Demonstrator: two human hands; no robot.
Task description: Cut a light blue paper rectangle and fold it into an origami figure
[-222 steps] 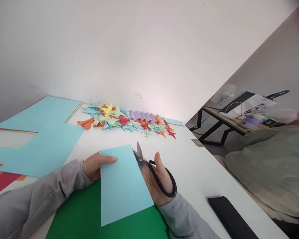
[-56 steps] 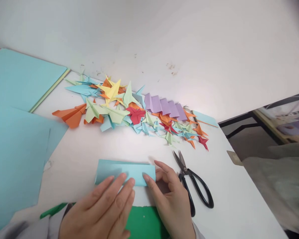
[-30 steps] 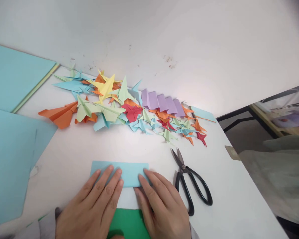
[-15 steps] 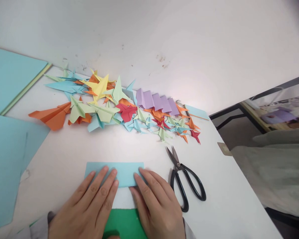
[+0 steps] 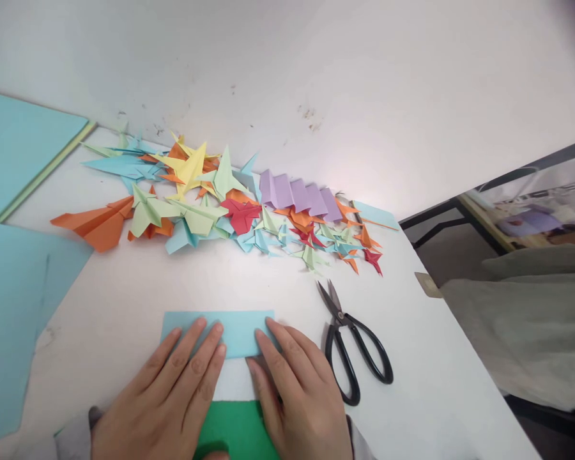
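Scissors with black handles [image 5: 341, 317], hung on the right hand [image 5: 304, 390] before, now lie on the table [image 5: 436, 383] just to the right of that hand, and the light blue strip [image 5: 240, 332], held up as a bigger sheet earlier, is folded and flat under both hands. Biggest of all is the white wall [image 5: 287, 76], well past the fingers. The white table comes next, under the paper the hands touch. Big light blue sheets [image 5: 9, 319] lie to the left of the left hand [image 5: 165, 390], some on top of others. A long heap of paper planes [image 5: 186, 172] sits past both hands, near the wall, in yellow, orange, red, pale green and blue. Between the wrists, a green sheet [image 5: 239, 428] shows. The left hand is open and flat, with its fingertips resting on the left part of the strip. The right hand is open too, a bit bent, with two fingertips on the strip's right end and its thumb by the near edge. Past the right hand, in the heap, is a purple zigzag paper [image 5: 299, 196]. At the heap's right end, past the scissors, is a little red paper shape [image 5: 372, 259].
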